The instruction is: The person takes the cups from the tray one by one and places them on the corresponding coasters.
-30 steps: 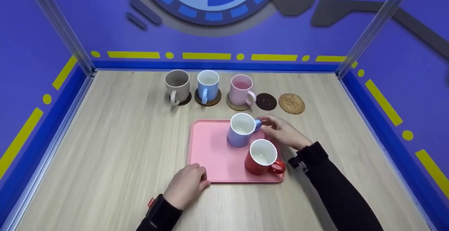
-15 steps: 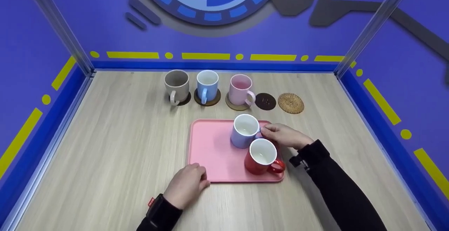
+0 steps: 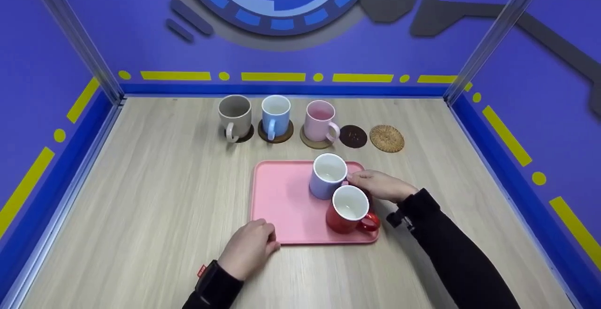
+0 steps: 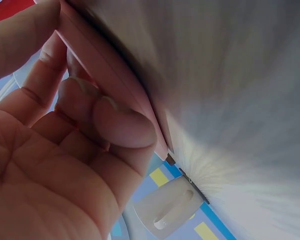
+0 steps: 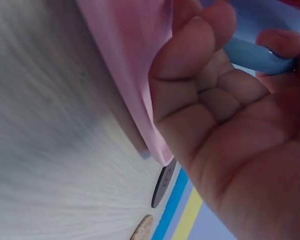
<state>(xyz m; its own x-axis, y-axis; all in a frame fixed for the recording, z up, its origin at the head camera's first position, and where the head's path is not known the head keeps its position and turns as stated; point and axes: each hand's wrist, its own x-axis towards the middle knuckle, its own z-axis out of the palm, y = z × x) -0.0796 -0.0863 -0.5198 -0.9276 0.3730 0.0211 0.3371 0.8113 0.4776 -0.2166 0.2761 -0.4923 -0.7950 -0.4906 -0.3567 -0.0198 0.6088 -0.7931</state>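
Observation:
A pink tray lies on the table, bearing two mugs on its right side. My right hand pinches the handle of the lavender-blue mug, which stands upright near the tray's back right. In the right wrist view, finger and thumb close round that blue handle, the other fingers curled beside the tray. Just in front stands a red mug, white inside, its handle to the right. My left hand holds the tray's front left corner; in the left wrist view its curled fingers lie against the pink rim.
Along the back stand a grey mug, a light blue mug and a pink mug, each on a coaster. To their right lie a dark coaster and a woven coaster. Blue panels enclose the table.
The lavender-blue mug has shifted slightly right and its handle has turned toward the front, with my right hand moving along. My left hand stays at the tray corner.

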